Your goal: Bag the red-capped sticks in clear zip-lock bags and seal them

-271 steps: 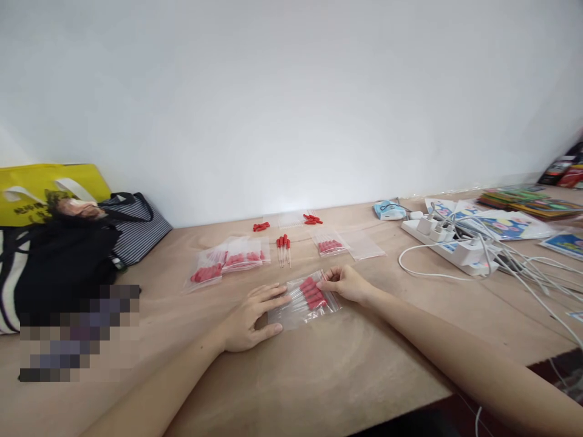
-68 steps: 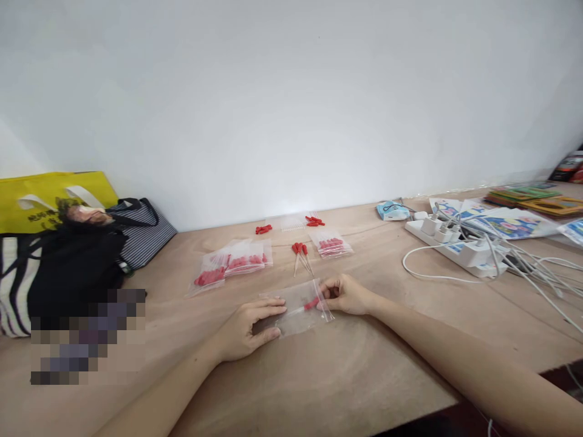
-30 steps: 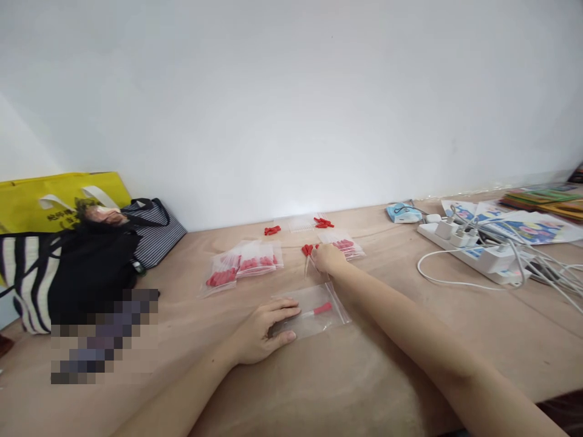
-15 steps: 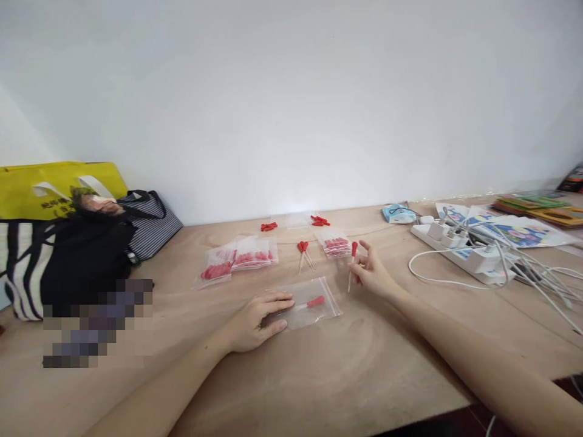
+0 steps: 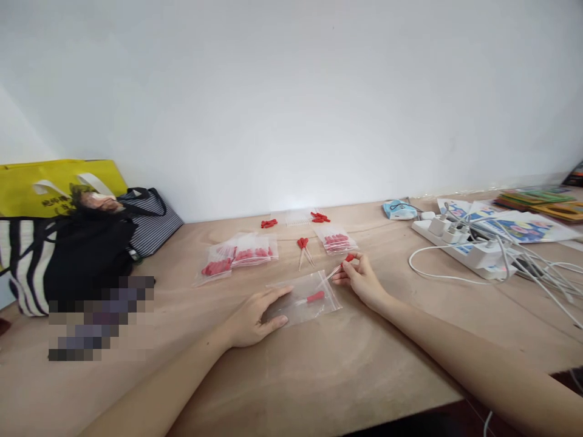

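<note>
At the near edge of the bench point(image 5: 319, 376), we press our left hand point(image 5: 255, 315) flat, fingers loosely apart, on the left end of a clear zip bag point(image 5: 298, 285). The bag lies before us with one red-bulbed dropper point(image 5: 312, 297) inside. Just right of the bag's mouth, our right hand point(image 5: 359, 280) pinches a second dropper point(image 5: 339, 267) between thumb and fingertips, its thin tip slanting toward the bag. Beyond lie loose droppers point(image 5: 303, 250), filled bags point(image 5: 237, 256) and, far right, a power strip point(image 5: 460, 250).
</note>
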Motion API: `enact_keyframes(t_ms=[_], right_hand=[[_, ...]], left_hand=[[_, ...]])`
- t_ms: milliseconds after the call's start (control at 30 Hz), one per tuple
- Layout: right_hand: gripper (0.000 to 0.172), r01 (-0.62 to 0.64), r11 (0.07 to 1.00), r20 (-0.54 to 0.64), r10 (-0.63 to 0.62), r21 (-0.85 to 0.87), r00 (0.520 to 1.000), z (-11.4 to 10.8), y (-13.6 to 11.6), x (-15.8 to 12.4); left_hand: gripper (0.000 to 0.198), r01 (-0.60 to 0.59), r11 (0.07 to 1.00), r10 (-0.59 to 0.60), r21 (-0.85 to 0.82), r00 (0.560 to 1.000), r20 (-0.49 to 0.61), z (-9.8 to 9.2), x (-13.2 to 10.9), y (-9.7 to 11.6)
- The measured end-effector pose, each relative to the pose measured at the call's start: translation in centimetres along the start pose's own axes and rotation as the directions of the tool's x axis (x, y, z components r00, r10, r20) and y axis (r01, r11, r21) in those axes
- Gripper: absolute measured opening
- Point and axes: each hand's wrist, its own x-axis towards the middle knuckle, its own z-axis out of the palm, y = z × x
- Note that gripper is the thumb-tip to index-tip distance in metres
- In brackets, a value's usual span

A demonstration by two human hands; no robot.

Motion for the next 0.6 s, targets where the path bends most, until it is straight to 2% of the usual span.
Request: enact_keyframes(t_ms=[167,267,533,600], right_hand=[[0.042,-0.099,0.989,0.164,0.081,0.11,0.983,0.4,-0.1,-1.0],[0.042,-0.173,0.979,0.242,0.142,0.111,0.96,0.5,-0.2,-1.2],[0.032,-0.226,0.97,0.325,0.243,-0.089,0.914,0.2,-0.3,-0.8],[0.032,-0.184,0.967,0.385,0.239,-0.175,0.891,0.1,-0.2,-0.7]], left_hand=[[0.053,-0.027,1.0,0.028,0.009,0.999,-0.03,0.1,-0.1,-0.1],[0.052,-0.038,0.999,0.038,0.006,0.999,-0.033,0.0,-0.1,-0.1],[0.05,-0.024,0.999,0.025,0.021,0.999,-0.029,0.1,-0.1,0.0],[0.05,-0.02,0.999,0.021,0.024,0.999,-0.03,0.1,-0.1,0.0]])
